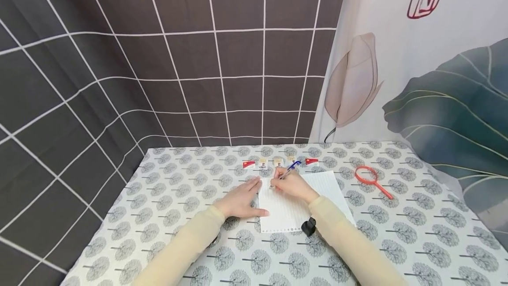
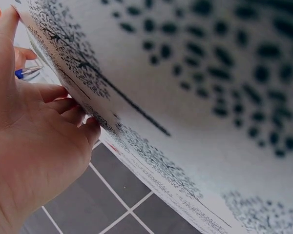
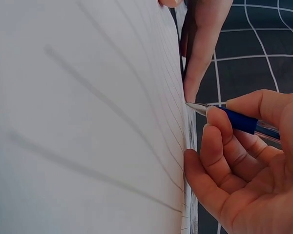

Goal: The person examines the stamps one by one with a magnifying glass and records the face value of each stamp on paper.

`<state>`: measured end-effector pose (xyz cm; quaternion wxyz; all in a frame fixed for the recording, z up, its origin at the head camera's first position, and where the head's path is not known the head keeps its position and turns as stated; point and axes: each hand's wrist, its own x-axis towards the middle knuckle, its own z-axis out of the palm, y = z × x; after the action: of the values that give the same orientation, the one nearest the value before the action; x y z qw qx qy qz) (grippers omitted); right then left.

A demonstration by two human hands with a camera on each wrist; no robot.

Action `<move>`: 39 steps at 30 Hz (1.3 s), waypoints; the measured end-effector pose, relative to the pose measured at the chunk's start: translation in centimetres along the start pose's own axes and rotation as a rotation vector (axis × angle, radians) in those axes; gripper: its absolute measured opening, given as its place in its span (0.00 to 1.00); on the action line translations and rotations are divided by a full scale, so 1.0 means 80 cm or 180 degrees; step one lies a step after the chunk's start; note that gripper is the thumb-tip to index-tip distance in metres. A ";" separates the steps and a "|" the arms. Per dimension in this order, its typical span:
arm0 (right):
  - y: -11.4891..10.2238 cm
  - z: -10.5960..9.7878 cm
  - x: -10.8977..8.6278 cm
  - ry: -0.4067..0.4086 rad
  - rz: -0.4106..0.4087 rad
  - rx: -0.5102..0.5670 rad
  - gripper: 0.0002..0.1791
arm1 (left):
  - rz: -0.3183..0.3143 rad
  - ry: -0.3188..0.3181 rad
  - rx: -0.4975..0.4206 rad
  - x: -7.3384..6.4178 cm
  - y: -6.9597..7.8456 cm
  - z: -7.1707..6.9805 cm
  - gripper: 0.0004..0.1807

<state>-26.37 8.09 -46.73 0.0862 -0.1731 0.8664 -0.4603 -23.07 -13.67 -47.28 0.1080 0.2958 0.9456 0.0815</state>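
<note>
A lined sheet of paper point(image 1: 285, 211) lies on the table, its torn perforated edge toward the front. My right hand point(image 1: 293, 186) pinches a blue pen point(image 1: 293, 165) between thumb and fingers. In the right wrist view the metal tip of the pen point(image 3: 243, 121) meets the paper point(image 3: 112, 122) near its upper left part, and the right hand point(image 3: 254, 165) rests its lower fingers against the sheet. Flat on the left edge of the paper rests my left hand point(image 1: 242, 198), fingers extended and thumb over the sheet. The left wrist view shows that hand point(image 2: 44, 117) from the palm side.
Beyond the paper stand several small cards in a row, among them a red and white card point(image 1: 248, 165) and another red card point(image 1: 311, 161). A red magnifying glass point(image 1: 367, 175) lies to the right. Tree-print cloth point(image 1: 178, 206) covers the table, with a dark gridded curtain point(image 1: 238, 56) behind.
</note>
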 end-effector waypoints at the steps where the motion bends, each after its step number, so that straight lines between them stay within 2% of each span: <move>1: -0.001 -0.002 0.001 0.0016 -0.0006 0.0012 0.07 | 0.0002 0.0006 0.0008 0.001 0.000 -0.002 0.59; 8: -0.001 -0.006 0.006 0.0042 0.0039 -0.0010 0.07 | -0.0011 -0.0005 -0.0017 0.004 -0.001 -0.010 0.59; 15: 0.001 -0.004 0.006 -0.0026 0.0073 0.0004 0.08 | 0.0000 -0.0012 0.0027 0.004 -0.004 -0.004 0.60; 20: 0.003 -0.002 0.006 -0.0093 -0.0004 -0.0008 0.09 | 0.0012 0.0011 -0.0026 0.004 -0.005 -0.001 0.59; 26: 0.004 -0.001 0.005 -0.0032 0.0040 0.0040 0.08 | 0.0015 0.0002 -0.0043 0.004 -0.005 -0.001 0.59; 39: 0.005 -0.001 0.007 -0.0077 0.0026 0.0016 0.07 | -0.0016 -0.0015 -0.0057 0.001 -0.005 0.002 0.58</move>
<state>-26.96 8.16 -47.05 0.0990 -0.1749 0.8649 -0.4600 -23.29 -13.92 -47.57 0.1131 0.2927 0.9453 0.0890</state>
